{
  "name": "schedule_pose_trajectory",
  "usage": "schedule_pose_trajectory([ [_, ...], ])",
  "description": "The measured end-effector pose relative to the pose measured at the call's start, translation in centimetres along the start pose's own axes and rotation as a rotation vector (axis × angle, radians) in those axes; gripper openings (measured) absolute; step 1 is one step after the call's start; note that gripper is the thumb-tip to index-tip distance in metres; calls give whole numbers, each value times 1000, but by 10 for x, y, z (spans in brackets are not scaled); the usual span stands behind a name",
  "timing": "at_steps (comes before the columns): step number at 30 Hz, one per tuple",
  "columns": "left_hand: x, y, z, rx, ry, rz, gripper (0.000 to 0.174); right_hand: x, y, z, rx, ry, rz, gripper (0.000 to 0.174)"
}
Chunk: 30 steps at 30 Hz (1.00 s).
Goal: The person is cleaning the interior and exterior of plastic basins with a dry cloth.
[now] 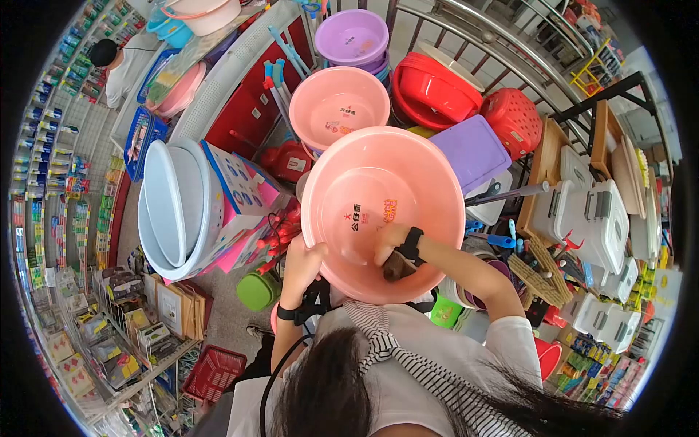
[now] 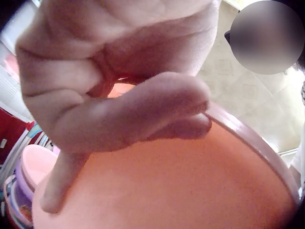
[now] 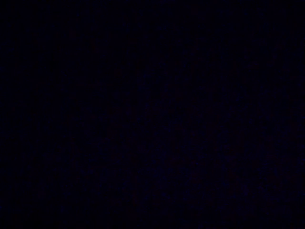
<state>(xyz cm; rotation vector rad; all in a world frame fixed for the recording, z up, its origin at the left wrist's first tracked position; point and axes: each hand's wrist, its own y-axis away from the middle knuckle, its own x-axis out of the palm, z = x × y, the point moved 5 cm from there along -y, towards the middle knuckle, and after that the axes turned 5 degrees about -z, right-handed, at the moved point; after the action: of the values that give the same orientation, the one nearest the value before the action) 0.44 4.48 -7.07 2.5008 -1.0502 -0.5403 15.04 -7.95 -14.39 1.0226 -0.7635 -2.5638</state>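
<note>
A large pink plastic basin (image 1: pixel 378 160) with printed characters on its bottom is tilted toward me in the head view. At its near left rim my left hand (image 1: pixel 302 258) grips the edge. The left wrist view shows that hand (image 2: pixel 114 95) close up, fingers curled at the rim of the basin (image 2: pixel 190 181). Inside the basin, my right hand (image 1: pixel 393 242) holds a crumpled brown cloth (image 1: pixel 397 268) against the near inner wall. Its fingertips are partly hidden. The right wrist view is black.
Beyond stand another pink basin (image 1: pixel 339 102), a purple basin (image 1: pixel 352 36) and red basins (image 1: pixel 437 91). Pale blue tubs (image 1: pixel 178 207) are at left, a purple lid (image 1: pixel 470 153) and white storage boxes (image 1: pixel 597 218) at right. A red basket (image 1: pixel 213 373) lies on the floor.
</note>
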Motion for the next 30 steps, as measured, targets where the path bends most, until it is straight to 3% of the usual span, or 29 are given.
schedule_pose_trajectory([
  [5, 2, 3, -3, -19, -4, 19, 28, -3, 3, 23, -181, -78, -128, 23],
  [11, 1, 12, -8, -30, -22, -9, 28, -6, 13, 26, -267, -25, -301, 22],
  [13, 1, 14, -9, -30, -35, -11, 28, -13, 15, -2, -209, -87, -560, 18],
  [14, 2, 15, -9, -14, -28, -9, 28, -9, 1, -28, -96, 126, -713, 14],
  [15, 2, 16, -9, 1, -22, -6, 28, -26, 1, -28, -93, 124, -711, 14],
  [17, 1, 17, -7, -10, -21, -5, 29, -59, 8, -44, 289, 172, -772, 16],
  [21, 2, 14, -7, 32, -38, -16, 29, -39, 1, -45, 126, 118, -848, 15],
  [23, 3, 13, -9, 24, -40, -21, 29, -17, -4, -11, -107, 140, -621, 16],
  [27, 0, 11, -9, -1, -51, -28, 29, -27, -13, 7, -116, 219, -569, 18],
  [29, 1, 10, -9, -10, -36, -12, 28, -47, -30, -14, -27, 196, -910, 17],
  [30, 2, 10, -9, -19, -21, 4, 28, -63, -37, -16, 106, 133, -842, 17],
])
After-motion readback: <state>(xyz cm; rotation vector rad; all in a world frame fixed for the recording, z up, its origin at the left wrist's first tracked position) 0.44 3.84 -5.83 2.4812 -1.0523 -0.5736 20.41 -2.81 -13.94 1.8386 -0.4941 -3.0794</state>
